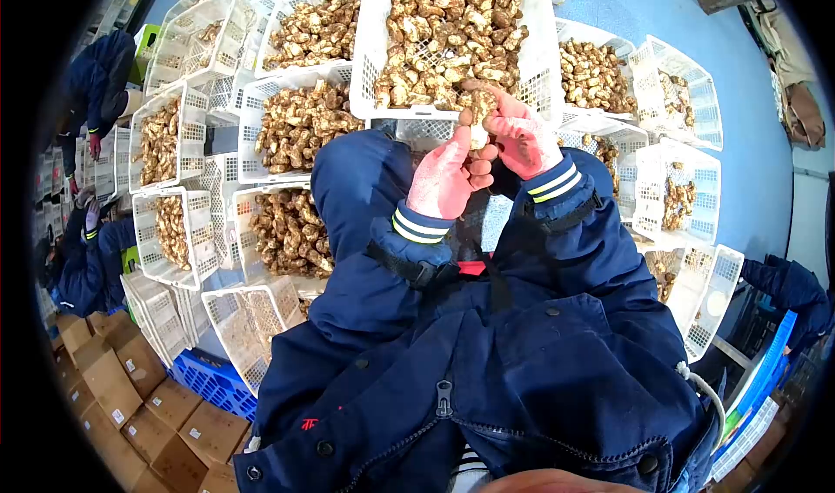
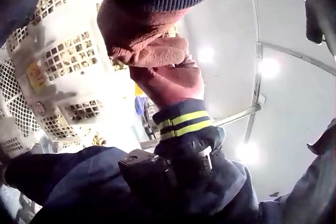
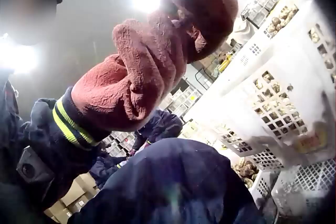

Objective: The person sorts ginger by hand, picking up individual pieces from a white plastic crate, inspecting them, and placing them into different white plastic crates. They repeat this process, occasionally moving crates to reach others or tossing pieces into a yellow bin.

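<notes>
Both hands wear pink-red gloves and meet in front of my chest. My left hand and right hand together pinch one brown knobbly piece, held just over the near rim of a large white crate. That crate is filled with several similar brown pieces. The left wrist view shows the left glove pressed against the right glove, with the piece hidden between them. In the right wrist view the right glove curls over the left glove.
Several white crates of the same brown pieces stand stacked left and right. Bare blue floor lies at far right. Cardboard boxes and a blue crate sit lower left. Other people in navy jackets work at left and right.
</notes>
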{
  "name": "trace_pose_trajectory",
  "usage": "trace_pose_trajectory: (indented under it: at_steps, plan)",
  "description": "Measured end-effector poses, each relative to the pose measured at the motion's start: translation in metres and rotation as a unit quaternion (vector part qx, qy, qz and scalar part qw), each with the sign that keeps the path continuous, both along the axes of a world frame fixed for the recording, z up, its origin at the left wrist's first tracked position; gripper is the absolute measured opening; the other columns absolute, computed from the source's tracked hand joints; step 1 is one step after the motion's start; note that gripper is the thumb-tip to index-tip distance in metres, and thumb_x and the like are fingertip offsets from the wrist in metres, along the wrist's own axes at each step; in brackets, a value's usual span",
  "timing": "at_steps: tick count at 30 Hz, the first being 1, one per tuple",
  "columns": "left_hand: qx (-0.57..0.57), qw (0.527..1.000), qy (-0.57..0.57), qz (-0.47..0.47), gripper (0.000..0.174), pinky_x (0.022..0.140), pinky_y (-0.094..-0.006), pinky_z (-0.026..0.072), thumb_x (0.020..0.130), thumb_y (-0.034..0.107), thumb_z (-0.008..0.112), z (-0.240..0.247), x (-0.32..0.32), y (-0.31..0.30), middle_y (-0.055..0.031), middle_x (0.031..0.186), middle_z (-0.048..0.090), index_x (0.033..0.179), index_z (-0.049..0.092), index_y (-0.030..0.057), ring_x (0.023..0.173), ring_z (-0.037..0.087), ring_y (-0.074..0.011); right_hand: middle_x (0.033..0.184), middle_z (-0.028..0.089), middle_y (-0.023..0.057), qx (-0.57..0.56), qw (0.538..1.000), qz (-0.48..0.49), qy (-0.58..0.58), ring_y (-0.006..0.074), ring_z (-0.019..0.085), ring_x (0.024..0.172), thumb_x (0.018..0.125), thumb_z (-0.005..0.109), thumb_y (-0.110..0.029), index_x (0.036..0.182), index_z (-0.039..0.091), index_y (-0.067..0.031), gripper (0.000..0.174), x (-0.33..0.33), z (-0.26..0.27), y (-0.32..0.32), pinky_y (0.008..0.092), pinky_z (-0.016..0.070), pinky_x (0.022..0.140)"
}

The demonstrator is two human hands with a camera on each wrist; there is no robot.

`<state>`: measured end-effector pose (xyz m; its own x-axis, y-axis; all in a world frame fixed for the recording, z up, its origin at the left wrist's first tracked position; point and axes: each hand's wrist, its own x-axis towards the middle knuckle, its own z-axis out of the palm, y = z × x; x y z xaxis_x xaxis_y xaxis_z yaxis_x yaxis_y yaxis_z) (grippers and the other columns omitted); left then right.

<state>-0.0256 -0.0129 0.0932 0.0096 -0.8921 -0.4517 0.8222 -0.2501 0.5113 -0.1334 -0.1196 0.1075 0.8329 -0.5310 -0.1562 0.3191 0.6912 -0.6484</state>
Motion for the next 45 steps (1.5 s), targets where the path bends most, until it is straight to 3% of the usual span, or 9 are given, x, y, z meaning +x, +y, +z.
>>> trace_pose_trajectory:
  at_steps: [11,17,21,23,30,33,40,43,45]
  plan:
    - [-0.035,0.999,0.033,-0.005,0.037,0.067,-0.0272,0.0444,0.088,0.040,0.047,-0.013,0.002,0.001,-0.0023,0.090,0.058,0.106,0.054,0.0083,0.074,0.053,-0.0100,0.101,0.057,0.0122,-0.003,0.991,0.068,-0.119,0.0183,0.058,0.087,0.078,0.050,-0.005,0.129,0.031,-0.0012,0.054,-0.013,-0.015,-0.008,0.0282,0.0470,0.075]
    - [-0.048,0.995,0.080,-0.026,0.038,0.075,-0.0320,0.0451,0.087,0.037,0.049,-0.019,0.009,0.002,-0.0062,0.094,0.059,0.109,0.052,0.0048,0.080,0.055,-0.0150,0.111,0.053,0.0147,-0.211,0.932,-0.197,0.221,0.0207,0.053,0.100,0.077,0.056,-0.008,0.129,0.032,0.0032,0.058,-0.164,0.029,-0.052,0.0303,0.0407,0.088]
    - [-0.039,0.993,0.105,-0.026,0.035,0.075,-0.0318,0.0460,0.087,0.036,0.050,-0.024,0.005,0.001,-0.0059,0.095,0.061,0.103,0.055,0.0056,0.082,0.057,-0.0155,0.090,0.062,0.0092,-0.247,0.661,0.135,0.695,0.0147,0.058,0.080,0.074,0.058,-0.007,0.116,0.051,-0.0012,0.043,-0.310,-0.014,-0.028,0.0261,0.0472,0.067]
    - [-0.048,0.989,0.135,-0.030,0.035,0.074,-0.0319,0.0462,0.087,0.036,0.050,-0.024,0.003,0.000,-0.0051,0.092,0.061,0.102,0.056,0.0055,0.079,0.058,-0.0159,0.090,0.061,0.0081,-0.266,0.576,0.102,0.766,0.0120,0.057,0.079,0.074,0.059,-0.009,0.112,0.055,-0.0011,0.038,-0.340,-0.029,-0.015,0.0242,0.0464,0.067]
    - [-0.085,0.979,0.186,-0.010,0.034,0.074,-0.0330,0.0473,0.089,0.033,0.046,-0.039,0.001,-0.006,-0.0084,0.096,0.061,0.105,0.054,0.0042,0.079,0.059,-0.0174,0.099,0.061,0.0111,-0.558,0.696,-0.115,0.438,0.0130,0.058,0.090,0.084,0.051,-0.022,0.114,0.051,-0.0006,0.037,-0.082,0.065,-0.164,0.0242,0.0427,0.079]
    - [-0.047,0.989,0.138,0.020,0.035,0.073,-0.0327,0.0462,0.090,0.032,0.044,-0.028,0.022,-0.007,-0.0102,0.095,0.060,0.107,0.052,0.0020,0.079,0.058,-0.0177,0.098,0.063,0.0062,-0.659,0.624,-0.060,0.416,0.0139,0.059,0.088,0.083,0.051,-0.026,0.115,0.052,-0.0095,0.036,0.056,0.044,-0.221,0.0258,0.0443,0.078]
    - [-0.082,0.978,0.157,0.107,0.035,0.065,-0.0285,0.0360,0.092,0.027,0.039,-0.015,0.072,-0.007,-0.0118,0.095,0.057,0.110,0.047,-0.0027,0.071,0.045,-0.0135,0.095,0.061,0.0088,-0.776,0.229,-0.039,0.586,0.0253,0.059,0.091,0.078,0.054,-0.017,0.121,0.045,-0.0229,0.045,0.201,-0.081,-0.288,0.0389,0.0465,0.080]
    - [-0.054,0.979,0.159,0.112,0.036,0.065,-0.0285,0.0361,0.092,0.029,0.040,-0.015,0.073,-0.009,-0.0112,0.093,0.057,0.109,0.047,-0.0019,0.070,0.046,-0.0135,0.110,0.057,0.0125,-0.672,0.407,-0.059,0.615,0.0297,0.055,0.099,0.077,0.054,-0.016,0.122,0.048,-0.0204,0.046,0.192,-0.070,-0.289,0.0338,0.0459,0.081]
    - [-0.048,0.980,0.157,0.109,0.035,0.064,-0.0285,0.0364,0.092,0.029,0.041,-0.013,0.071,-0.010,-0.0107,0.092,0.057,0.108,0.047,-0.0012,0.069,0.046,-0.0135,0.101,0.059,0.0095,-0.560,0.703,-0.111,0.424,0.0217,0.054,0.097,0.082,0.051,-0.012,0.122,0.044,-0.0038,0.042,0.162,-0.071,-0.295,0.0324,0.0427,0.085]
